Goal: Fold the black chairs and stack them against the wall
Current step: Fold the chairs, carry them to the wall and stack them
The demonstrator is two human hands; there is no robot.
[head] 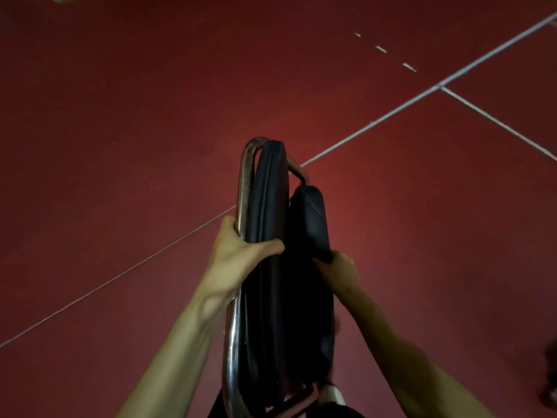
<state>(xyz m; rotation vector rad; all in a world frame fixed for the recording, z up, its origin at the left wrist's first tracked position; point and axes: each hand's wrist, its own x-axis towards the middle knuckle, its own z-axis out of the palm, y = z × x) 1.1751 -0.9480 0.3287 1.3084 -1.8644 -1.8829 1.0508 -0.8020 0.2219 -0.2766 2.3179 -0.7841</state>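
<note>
Left hand (238,251): fingers wrapped round the chrome tube frame (244,188) with the thumb pressed across the edge of the black seat pad (269,200) — a firm clench on frame and pad together. Right hand (337,271): partly shadowed, its fingers curled onto the lower end of the smaller black backrest pad (310,218); the grasp looks closed, though how the fingertips lie cannot be told.

The folded chair (271,297) hangs between the two hands, collapsed flat, seat pad and backrest pad lying side by side and nearly touching. Its long axis runs away from the body, from the near tube ends at the bottom of the view to the rounded top bend farthest off. The left hand sits slightly farther along that axis than the right; both hold near the middle of the length.

Judgement: folding of this chair appears done; the carry to the wall is what remains. No wall and no stack is in view, so the direction to travel cannot be read from here.

Surroundings: red floor (120,146) crossed by pale painted lines (376,122), with a few short dashes farther off. A dark shape at the right edge is too cut off to identify. Nothing visible obstructs the floor ahead — the one risk noted is the pads springing apart if either grasp loosens.
</note>
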